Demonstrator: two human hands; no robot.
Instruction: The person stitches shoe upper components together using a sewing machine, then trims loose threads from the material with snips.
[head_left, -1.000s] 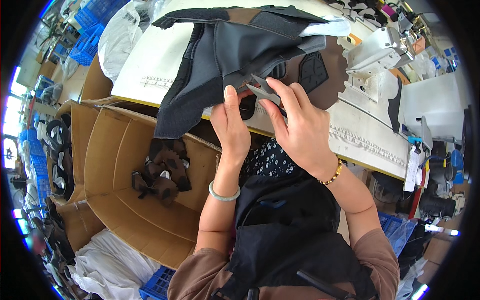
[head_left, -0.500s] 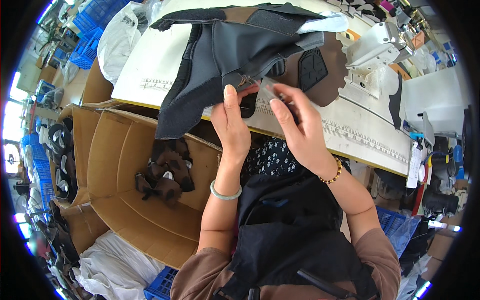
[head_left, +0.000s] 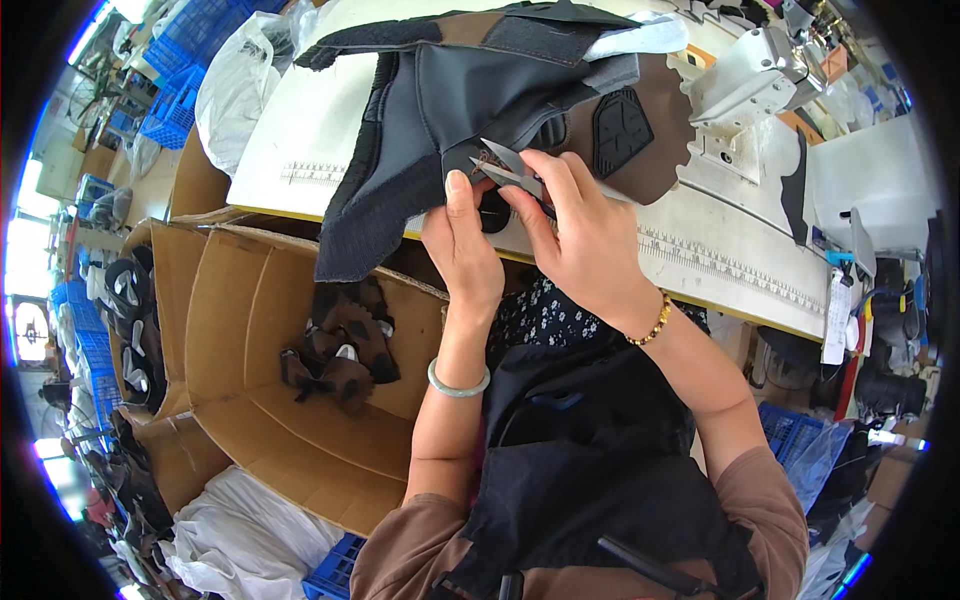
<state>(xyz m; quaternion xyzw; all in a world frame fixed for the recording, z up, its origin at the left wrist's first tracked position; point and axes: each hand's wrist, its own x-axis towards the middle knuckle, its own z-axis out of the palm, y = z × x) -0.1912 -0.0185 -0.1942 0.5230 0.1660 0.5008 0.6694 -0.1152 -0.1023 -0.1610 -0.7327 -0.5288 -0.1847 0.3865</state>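
My left hand pinches the lower edge of a dark sewn piece, thumb on top. The piece is black and grey with brown parts, and it lies over the front of the white work table. In my right hand is a small pair of scissors, blades apart and pointing left. Their tips are at a tangle of brown thread ends beside my left thumb. My right fingers hide most of the scissors' handle. A brown panel with a black raised patch spreads right of the scissors.
A sewing machine stands on the white table at the right. Below the table at left, an open cardboard box holds dark brown and black pieces. A translucent plastic bag and blue crates are at far left.
My right hand has moved left and the scissors, blurred before, now show their blades spread at the thread ends. My left hand keeps its pinch on the sewn piece.
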